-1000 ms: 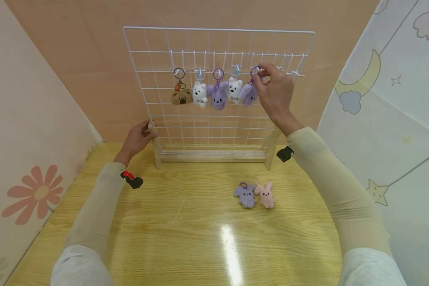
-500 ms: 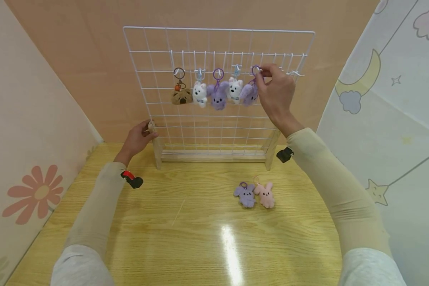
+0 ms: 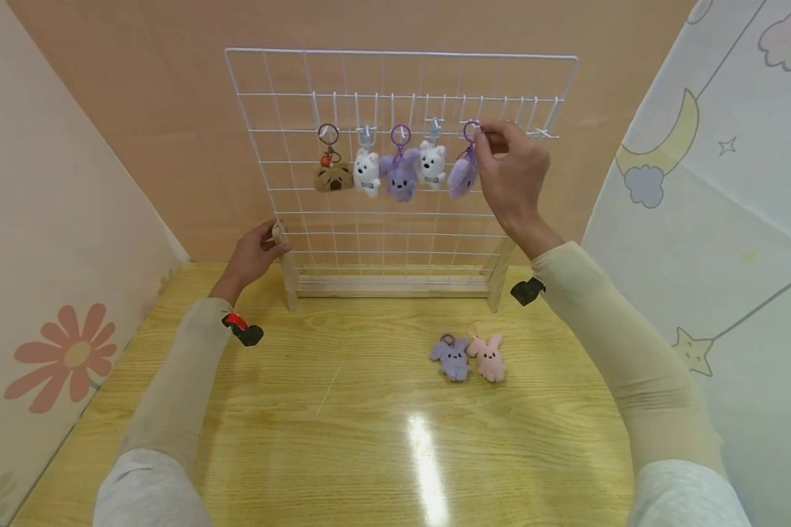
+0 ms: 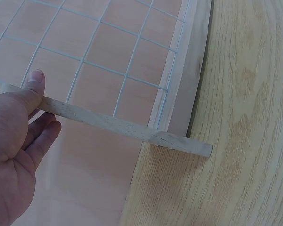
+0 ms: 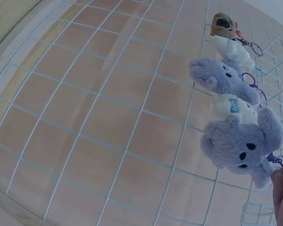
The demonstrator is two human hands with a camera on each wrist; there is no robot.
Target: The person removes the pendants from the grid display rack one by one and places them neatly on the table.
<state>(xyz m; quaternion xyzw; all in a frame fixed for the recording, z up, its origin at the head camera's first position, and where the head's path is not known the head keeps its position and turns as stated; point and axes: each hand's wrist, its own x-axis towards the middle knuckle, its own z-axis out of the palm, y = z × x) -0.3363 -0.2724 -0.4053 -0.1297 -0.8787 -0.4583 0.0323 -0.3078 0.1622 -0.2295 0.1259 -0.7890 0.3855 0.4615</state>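
Note:
My right hand [image 3: 515,168] is raised at the right half of a white wire grid rack [image 3: 402,53]. Its thumb and index finger pinch the purple ring of a purple plush bunny keychain [image 3: 462,178], and the ring overlaps a hook. In the right wrist view, that bunny [image 5: 240,146] dangles beside the fingertips [image 5: 280,188]. My left hand [image 3: 250,256] grips the wooden upright [image 3: 290,282] at the rack's left side. In the left wrist view, the thumb lies over this wooden upright [image 4: 104,120] and the fingers curl below.
Hanging leftward are a white plush [image 3: 432,162], a purple bunny [image 3: 401,176], another white plush [image 3: 367,173] and a brown plush [image 3: 333,176]. On the wooden table [image 3: 369,439] lie a purple bunny keychain [image 3: 452,359] and a pink one [image 3: 489,357]. Several hooks continue rightward.
My right hand has shifted slightly to the right along the ring. The purple bunny beneath it has swung a little right and turned sideways. My left hand stays on the upright.

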